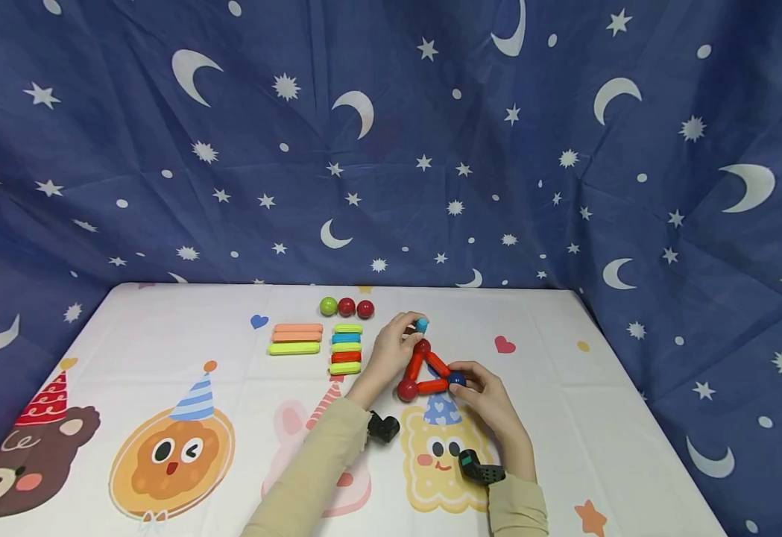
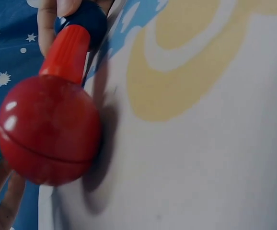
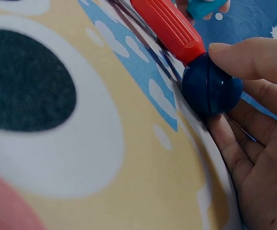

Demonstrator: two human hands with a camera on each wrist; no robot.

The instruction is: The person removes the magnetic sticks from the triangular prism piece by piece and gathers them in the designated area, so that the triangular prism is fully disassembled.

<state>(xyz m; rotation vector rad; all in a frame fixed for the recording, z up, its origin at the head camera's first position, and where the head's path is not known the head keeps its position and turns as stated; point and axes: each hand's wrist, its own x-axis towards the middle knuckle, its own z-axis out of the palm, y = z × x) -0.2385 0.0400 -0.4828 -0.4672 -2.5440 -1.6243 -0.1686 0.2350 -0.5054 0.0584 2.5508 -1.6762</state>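
Observation:
Three red rods form a triangle, with a red ball [image 1: 407, 390] at the near left corner, another red ball [image 1: 422, 347] at the far corner and a dark blue ball [image 1: 456, 380] at the right. The left hand [image 1: 391, 350] pinches a light blue rod [image 1: 421, 325] just beyond the far red ball; whether they touch is unclear. With thumb and fingers, the right hand [image 1: 491, 399] grips the blue ball, also seen in the right wrist view [image 3: 212, 86]. The near red ball [image 2: 50, 129] fills much of the left wrist view.
Left of the hands, short rods [image 1: 346, 347] in several colours lie in a column, beside longer orange and yellow-green rods [image 1: 295, 347]. One green ball [image 1: 328, 306] and two red balls [image 1: 355, 308] sit behind them. A blue curtain [image 1: 391, 149] hangs behind the table.

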